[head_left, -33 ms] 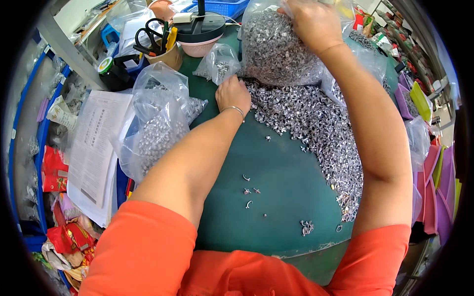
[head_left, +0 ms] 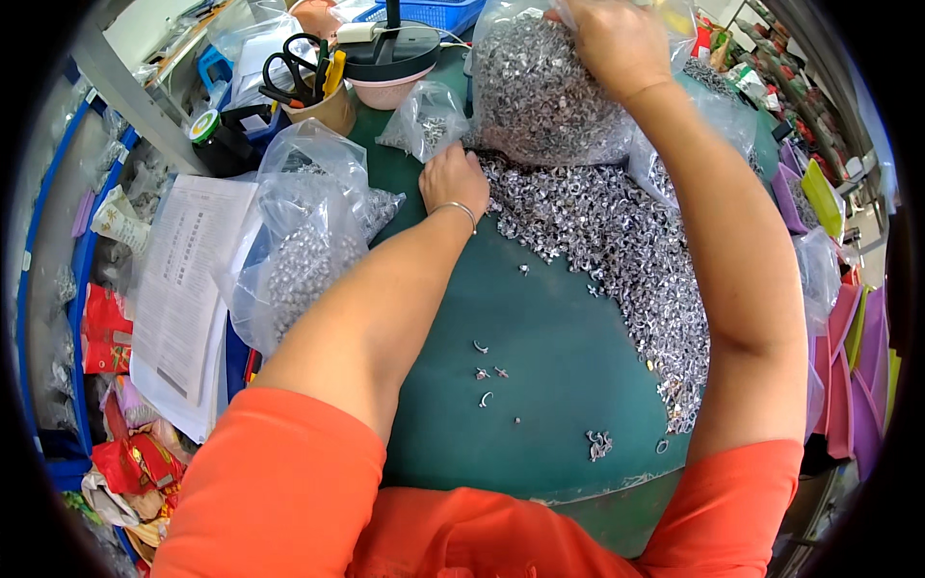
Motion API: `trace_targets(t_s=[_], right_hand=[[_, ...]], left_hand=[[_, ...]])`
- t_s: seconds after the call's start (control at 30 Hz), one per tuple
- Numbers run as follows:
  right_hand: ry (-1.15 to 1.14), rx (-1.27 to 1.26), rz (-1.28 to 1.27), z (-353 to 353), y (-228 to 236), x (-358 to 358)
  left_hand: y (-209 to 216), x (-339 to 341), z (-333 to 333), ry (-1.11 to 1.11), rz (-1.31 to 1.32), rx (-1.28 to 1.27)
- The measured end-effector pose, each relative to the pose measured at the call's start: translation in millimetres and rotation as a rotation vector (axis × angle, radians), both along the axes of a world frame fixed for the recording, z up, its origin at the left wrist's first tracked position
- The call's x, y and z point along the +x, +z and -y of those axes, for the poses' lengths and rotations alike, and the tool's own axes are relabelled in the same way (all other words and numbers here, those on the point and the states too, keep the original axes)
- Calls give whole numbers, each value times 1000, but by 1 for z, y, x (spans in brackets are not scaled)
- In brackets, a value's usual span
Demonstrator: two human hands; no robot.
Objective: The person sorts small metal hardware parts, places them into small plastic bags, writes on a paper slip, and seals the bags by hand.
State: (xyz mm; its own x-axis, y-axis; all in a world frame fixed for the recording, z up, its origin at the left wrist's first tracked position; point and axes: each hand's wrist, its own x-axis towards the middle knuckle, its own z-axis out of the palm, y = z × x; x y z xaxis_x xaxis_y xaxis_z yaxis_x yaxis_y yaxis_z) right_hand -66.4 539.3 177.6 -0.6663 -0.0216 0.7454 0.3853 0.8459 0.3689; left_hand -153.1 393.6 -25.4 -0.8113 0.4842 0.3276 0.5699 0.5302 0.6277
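Note:
My right hand (head_left: 624,48) grips the gathered top of a large clear plastic bag (head_left: 544,96) filled with small silvery metal pieces. The bag rests upright at the far side of a spread pile of similar metal pieces (head_left: 617,250). My left hand (head_left: 455,181), a bangle at its wrist, is curled down at the pile's left end. Its fingertips are hidden, and so is whatever they hold. Just beyond it stands a small clear bag (head_left: 424,125) with some metal pieces inside.
Filled clear bags (head_left: 308,260) and printed papers (head_left: 183,279) lie at left. A tan cup (head_left: 332,111) holds scissors and a cutter beside a pink bowl (head_left: 390,91). Several loose pieces dot the green table (head_left: 540,405). Purple and pink trays (head_left: 843,366) stand at right.
Very little differs. My right hand has shifted slightly to the right with the top of the large bag; my left hand stays nearly in place.

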Motion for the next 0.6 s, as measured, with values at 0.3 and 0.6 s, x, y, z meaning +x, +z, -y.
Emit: trace_targets(t_s=[0.3,0.6], right_hand=[[-162,-75,-30,-27,-4,-18],[-87,-223,-80,-13,-2,-16]], left_hand=[[-6,1,-5,59,10,-10],[-16,61,14,-28,80,352]])
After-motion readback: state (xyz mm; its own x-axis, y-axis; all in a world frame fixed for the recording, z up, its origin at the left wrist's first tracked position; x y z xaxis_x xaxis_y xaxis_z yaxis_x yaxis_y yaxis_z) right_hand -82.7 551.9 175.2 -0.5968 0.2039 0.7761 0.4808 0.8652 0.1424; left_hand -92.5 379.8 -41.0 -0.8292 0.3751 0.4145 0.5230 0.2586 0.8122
